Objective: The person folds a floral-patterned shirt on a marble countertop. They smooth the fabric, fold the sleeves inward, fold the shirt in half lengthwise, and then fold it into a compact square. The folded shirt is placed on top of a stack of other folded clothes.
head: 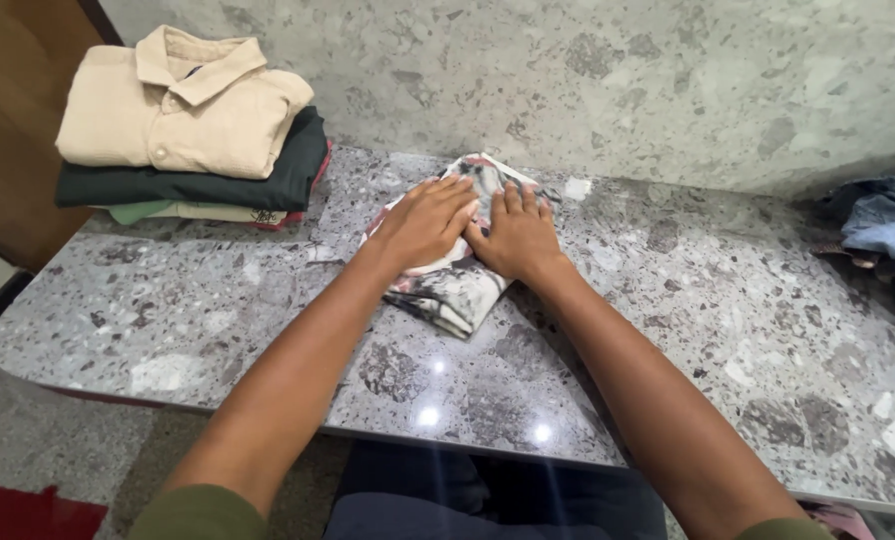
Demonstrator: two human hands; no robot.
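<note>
Nearest the lens are our two forearms, olive sleeve cuffs at the bottom edge, reaching forward over the speckled stone counter [668, 300].

Hands. Our left hand [423, 225] lies flat, palm down, fingers extended and close together, on the folded patterned garment [458, 290]. Our right hand [518, 235] lies flat beside it, fingers likewise extended, its inner edge touching the left hand. Neither hand grips anything; both press on the cloth from above. We judge this flat, open posture serves to hold the folds down and flatten the bundle, since curled fingers would bunch it.

Garment. The bundle is white with grey, black and pink marbling. It sits on the counter near the rear wall [618, 80], roughly mid-width, one corner pointing toward us and clear of the hands.

Surroundings. To the far left, well apart from the hands, stands a stack of folded clothes: a cream collared shirt [183, 105] on top, a dark green garment [268, 185] beneath, lighter pieces at the base. The squared stacking suggests finished items kept clear of the working area. At the right edge lies a loose heap of blue clothing [883, 225], unfolded.
</note>
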